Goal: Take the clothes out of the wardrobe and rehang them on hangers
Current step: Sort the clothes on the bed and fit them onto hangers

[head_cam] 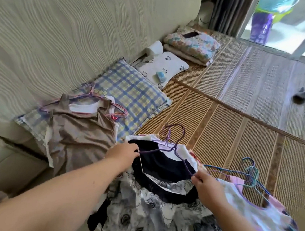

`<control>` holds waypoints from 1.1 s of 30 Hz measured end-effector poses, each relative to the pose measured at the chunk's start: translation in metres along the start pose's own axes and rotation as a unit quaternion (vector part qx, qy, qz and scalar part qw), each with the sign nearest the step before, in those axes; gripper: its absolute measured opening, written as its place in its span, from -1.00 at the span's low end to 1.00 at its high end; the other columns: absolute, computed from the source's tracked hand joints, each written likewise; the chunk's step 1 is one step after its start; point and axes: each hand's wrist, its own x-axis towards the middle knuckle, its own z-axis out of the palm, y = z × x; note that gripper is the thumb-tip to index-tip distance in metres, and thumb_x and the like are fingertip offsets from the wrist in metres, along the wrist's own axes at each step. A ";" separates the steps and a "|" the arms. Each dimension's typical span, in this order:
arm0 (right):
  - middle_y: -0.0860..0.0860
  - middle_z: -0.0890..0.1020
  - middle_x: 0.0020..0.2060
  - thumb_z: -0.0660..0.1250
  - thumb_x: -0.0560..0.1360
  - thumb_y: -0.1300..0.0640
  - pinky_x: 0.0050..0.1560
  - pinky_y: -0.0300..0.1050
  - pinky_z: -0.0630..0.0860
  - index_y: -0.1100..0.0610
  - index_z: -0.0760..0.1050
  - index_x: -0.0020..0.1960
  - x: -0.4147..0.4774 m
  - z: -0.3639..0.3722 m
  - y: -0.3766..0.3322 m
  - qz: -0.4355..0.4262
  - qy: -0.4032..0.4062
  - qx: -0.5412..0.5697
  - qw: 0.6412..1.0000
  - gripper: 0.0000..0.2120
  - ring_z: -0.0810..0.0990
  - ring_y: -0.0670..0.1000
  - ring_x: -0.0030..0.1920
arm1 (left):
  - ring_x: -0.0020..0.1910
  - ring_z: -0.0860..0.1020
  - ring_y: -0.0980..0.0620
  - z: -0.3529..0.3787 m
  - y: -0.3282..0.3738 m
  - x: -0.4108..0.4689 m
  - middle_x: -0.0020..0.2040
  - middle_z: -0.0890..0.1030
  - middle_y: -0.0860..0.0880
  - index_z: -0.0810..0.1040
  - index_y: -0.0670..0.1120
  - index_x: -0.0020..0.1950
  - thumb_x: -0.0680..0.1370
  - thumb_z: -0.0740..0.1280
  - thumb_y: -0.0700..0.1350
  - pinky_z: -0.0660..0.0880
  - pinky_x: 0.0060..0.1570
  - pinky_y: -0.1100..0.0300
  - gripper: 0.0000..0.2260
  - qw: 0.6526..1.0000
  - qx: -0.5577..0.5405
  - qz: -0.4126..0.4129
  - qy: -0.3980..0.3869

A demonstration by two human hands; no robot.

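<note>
Two hands work one garment. At far left a brown top (78, 128) lies on pink hangers (102, 104). Your left hand (122, 154) pinches the purple hanger (171, 147)'s left end inside the grey printed dress (152, 211); your right hand (206, 186) pinches what seems its right end. Right, near, a white-and-lilac garment (253, 212) lies under blue hangers (252, 174).

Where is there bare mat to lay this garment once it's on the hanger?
Free: the woven mat between the plaid pillow and the grey sock. Crowded: the brown top left of the left hand, and the hanger pile beyond the right hand.
</note>
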 end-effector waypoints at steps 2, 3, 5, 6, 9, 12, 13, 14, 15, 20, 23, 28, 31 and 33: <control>-0.03 0.56 -0.28 0.21 0.57 0.07 -0.29 -0.15 0.37 -0.03 0.48 -0.14 0.023 0.013 -0.002 0.012 0.002 0.001 1.000 -0.86 0.51 -0.03 -0.26 | -0.04 0.52 -0.09 0.012 -0.007 0.030 0.01 0.56 -0.05 0.51 0.01 0.06 0.64 0.11 0.01 0.40 -0.16 0.09 -0.80 1.000 0.007 -0.004 -0.011; -0.04 0.56 -0.28 0.21 0.58 0.06 -0.32 -0.15 0.36 -0.02 0.50 -0.11 0.035 0.018 -0.003 0.018 0.001 -0.001 1.000 -0.87 0.52 -0.03 -0.28 | -0.03 0.53 -0.09 0.017 -0.011 0.043 0.02 0.57 -0.05 0.50 0.02 0.04 0.63 0.12 0.02 0.42 -0.14 0.08 -0.81 1.000 0.004 -0.008 -0.012; -0.04 0.56 -0.26 0.20 0.58 0.03 -0.35 -0.16 0.37 0.03 0.53 -0.02 0.056 0.027 -0.005 0.029 0.001 -0.002 1.000 -0.85 0.55 -0.02 -0.28 | 0.00 0.54 -0.11 0.024 -0.016 0.065 0.06 0.57 -0.06 0.51 0.06 0.04 0.62 0.13 0.04 0.47 -0.07 0.05 -0.82 1.000 0.001 -0.012 -0.009; -0.03 0.56 -0.21 0.20 0.58 0.01 -0.33 -0.15 0.40 0.04 0.54 0.04 0.063 0.029 -0.006 0.032 -0.001 -0.002 0.999 -0.82 0.56 -0.01 -0.25 | 0.01 0.55 -0.11 0.027 -0.018 0.072 0.08 0.58 -0.05 0.52 0.08 0.05 0.61 0.14 0.04 0.48 -0.06 0.06 -0.82 1.000 -0.005 -0.013 -0.003; 0.04 0.50 0.16 0.22 0.56 -0.05 0.05 -0.04 0.50 -0.01 0.42 0.31 0.071 0.028 -0.004 0.040 0.013 -0.020 0.999 -0.65 0.53 0.06 0.09 | 0.08 0.55 -0.07 0.033 -0.014 0.083 0.17 0.56 0.00 0.51 0.11 0.21 0.56 0.22 0.03 0.47 -0.04 0.13 -0.76 0.999 -0.048 -0.007 0.021; 0.03 0.37 0.35 0.24 0.55 -0.06 0.27 -0.01 0.37 -0.04 0.25 0.46 0.055 0.012 0.001 0.037 0.028 -0.029 0.999 -0.50 0.38 0.07 0.32 | 0.27 0.43 -0.07 0.038 0.001 0.071 0.37 0.41 0.00 0.31 0.22 0.41 0.45 0.25 0.07 0.46 0.19 0.00 -0.49 0.998 -0.062 0.015 0.006; 0.01 0.36 0.36 0.25 0.55 -0.06 0.27 -0.02 0.36 -0.06 0.23 0.47 0.045 0.003 0.003 0.029 0.034 -0.035 0.998 -0.48 0.37 0.05 0.33 | 0.35 0.36 -0.09 0.039 0.011 0.062 0.43 0.31 -0.01 0.24 0.21 0.45 0.47 0.26 0.07 0.42 0.25 -0.04 -0.45 0.998 -0.057 0.018 -0.010; 0.00 0.36 0.37 0.25 0.54 -0.06 0.29 -0.04 0.35 -0.08 0.21 0.48 0.034 -0.007 0.010 0.015 0.044 -0.045 0.998 -0.47 0.36 0.03 0.34 | 0.41 0.28 -0.09 0.039 0.025 0.051 0.49 0.22 -0.01 0.20 0.17 0.49 0.50 0.27 0.07 0.37 0.31 -0.06 -0.44 0.998 -0.049 0.029 -0.024; -0.02 0.36 0.38 0.26 0.54 -0.06 0.31 -0.05 0.34 -0.09 0.20 0.48 0.021 -0.017 0.017 -0.001 0.054 -0.060 0.997 -0.46 0.36 0.01 0.34 | 0.46 0.21 -0.10 0.038 0.041 0.039 0.52 0.15 -0.02 0.18 0.13 0.50 0.53 0.27 0.07 0.33 0.35 -0.07 -0.44 0.997 -0.042 0.046 -0.034; -0.05 0.34 0.41 0.27 0.51 -0.08 0.30 -0.06 0.35 -0.11 0.21 0.47 -0.064 -0.053 0.072 -0.009 0.111 -0.086 0.990 -0.44 0.31 0.04 0.40 | 0.50 0.10 -0.06 0.040 0.151 -0.045 0.53 0.10 -0.02 0.18 0.12 0.51 0.56 0.25 0.08 0.19 0.42 0.01 -0.47 0.980 -0.041 0.189 -0.043; -0.09 0.33 0.41 0.27 0.50 -0.11 0.30 -0.03 0.33 -0.14 0.20 0.46 -0.123 -0.070 0.119 0.015 0.137 -0.075 0.988 -0.44 0.33 0.04 0.37 | 0.51 0.08 -0.02 0.058 0.222 -0.098 0.54 0.07 0.00 0.16 0.14 0.51 0.56 0.26 0.08 0.12 0.44 0.08 -0.45 0.960 -0.017 0.275 -0.047; -0.01 0.29 0.43 0.25 0.48 -0.14 0.38 0.04 0.26 -0.15 0.18 0.47 -0.225 -0.108 0.228 0.069 0.172 -0.091 0.978 -0.42 0.25 0.07 0.42 | 0.48 0.16 -0.03 0.115 0.333 -0.182 0.52 0.15 -0.01 0.18 0.13 0.50 0.52 0.28 0.10 0.20 0.42 0.10 -0.42 0.924 0.036 0.376 -0.058; 0.03 0.34 0.40 0.19 0.40 -0.18 0.37 0.02 0.27 -0.14 0.25 0.45 -0.289 -0.137 0.300 0.099 0.190 -0.073 0.974 -0.38 0.30 0.10 0.40 | 0.49 0.15 -0.03 0.154 0.397 -0.237 0.54 0.13 -0.01 0.16 0.12 0.52 0.54 0.28 0.08 0.17 0.43 0.12 -0.42 0.916 0.044 0.392 -0.070; 0.04 0.36 0.39 0.15 0.35 -0.18 0.38 0.04 0.27 -0.13 0.29 0.43 -0.333 -0.158 0.352 0.118 0.203 -0.060 0.970 -0.36 0.31 0.11 0.39 | 0.50 0.14 -0.02 0.184 0.442 -0.275 0.54 0.12 -0.01 0.16 0.11 0.52 0.54 0.29 0.06 0.13 0.43 0.16 -0.42 0.914 0.042 0.397 -0.077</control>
